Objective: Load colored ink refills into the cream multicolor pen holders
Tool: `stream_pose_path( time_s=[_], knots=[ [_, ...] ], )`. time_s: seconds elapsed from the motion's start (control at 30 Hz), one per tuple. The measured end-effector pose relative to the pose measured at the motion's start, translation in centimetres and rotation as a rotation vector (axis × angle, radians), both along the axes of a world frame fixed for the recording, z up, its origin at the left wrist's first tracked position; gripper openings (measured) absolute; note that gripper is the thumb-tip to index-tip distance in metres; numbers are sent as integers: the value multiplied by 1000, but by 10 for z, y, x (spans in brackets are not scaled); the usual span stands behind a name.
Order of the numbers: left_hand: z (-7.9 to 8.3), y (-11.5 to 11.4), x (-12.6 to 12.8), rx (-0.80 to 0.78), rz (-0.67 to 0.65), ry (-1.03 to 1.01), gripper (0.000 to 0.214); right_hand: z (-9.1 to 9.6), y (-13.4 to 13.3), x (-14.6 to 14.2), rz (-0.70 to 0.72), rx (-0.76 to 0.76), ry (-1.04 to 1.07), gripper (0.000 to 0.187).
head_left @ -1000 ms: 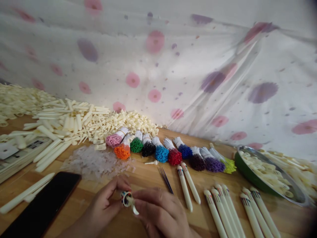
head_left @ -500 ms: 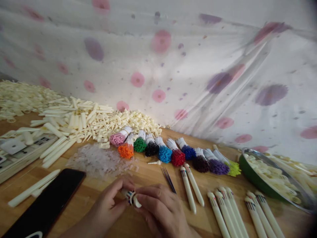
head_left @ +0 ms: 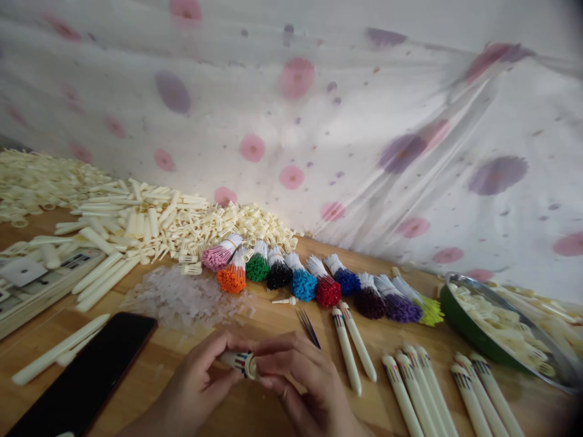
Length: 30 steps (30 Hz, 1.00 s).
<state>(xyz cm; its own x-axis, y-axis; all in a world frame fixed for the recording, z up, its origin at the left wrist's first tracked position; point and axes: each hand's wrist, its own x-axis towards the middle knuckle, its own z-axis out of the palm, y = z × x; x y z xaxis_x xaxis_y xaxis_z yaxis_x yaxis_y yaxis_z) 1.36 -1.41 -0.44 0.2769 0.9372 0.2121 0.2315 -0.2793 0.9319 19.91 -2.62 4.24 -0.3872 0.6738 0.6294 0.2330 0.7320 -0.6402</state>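
Note:
A white multicolour pen (head_left: 240, 360) with coloured sliders around its top lies between my hands, low in the middle of the view. My left hand (head_left: 200, 379) is closed around the pen's body. The fingers of my right hand (head_left: 303, 376) are pinched on the pen's top end, where a cream ring shows; whether they hold a separate part is hidden. Just beyond my hands lie dark tweezers (head_left: 310, 328) and a small white cone-shaped piece (head_left: 285, 300). Two finished-looking pens (head_left: 347, 352) rest to the right of my right hand.
Colour-tipped refill bundles (head_left: 303, 282) line the back. Left are a clear-sleeve heap (head_left: 182, 297), white barrels (head_left: 109, 279), a power strip (head_left: 50, 285) and a black phone (head_left: 86, 376). More pens (head_left: 421, 388) and a green-sided bowl (head_left: 473, 328) of cream parts stand right.
The pen's slider end has turned slightly, and more of its body shows between my fingers. My right-hand fingers have shifted on the top end, with the lower fingers more curled.

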Motion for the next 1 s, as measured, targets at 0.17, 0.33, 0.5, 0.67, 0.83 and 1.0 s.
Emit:
stream_pose_path(
  time_s=[0.17, 0.33, 0.5, 0.67, 0.83, 1.0],
  knots=[
    [7, -1, -1, 112, -40, 71, 28, -7, 2, 4, -82, -214, 129, 11],
    [11, -1, 0, 244, -65, 119, 32, -11, 4, 5, -181, -132, 14, 6],
    [15, -3, 2, 290, -100, 189, 33, -12, 7, 6, -275, 60, -273, 15],
    [12, -4, 4, 381, -83, 268, 30, -14, 9, 5, -332, 189, -487, 32],
    [4, -6, 4, 558, 5, 365, 30, -17, 6, 2, -352, 78, -487, 33],
    [-1, -7, 8, 689, 68, 485, 32, -30, 5, -2, -410, -208, -355, 30]
  ],
)
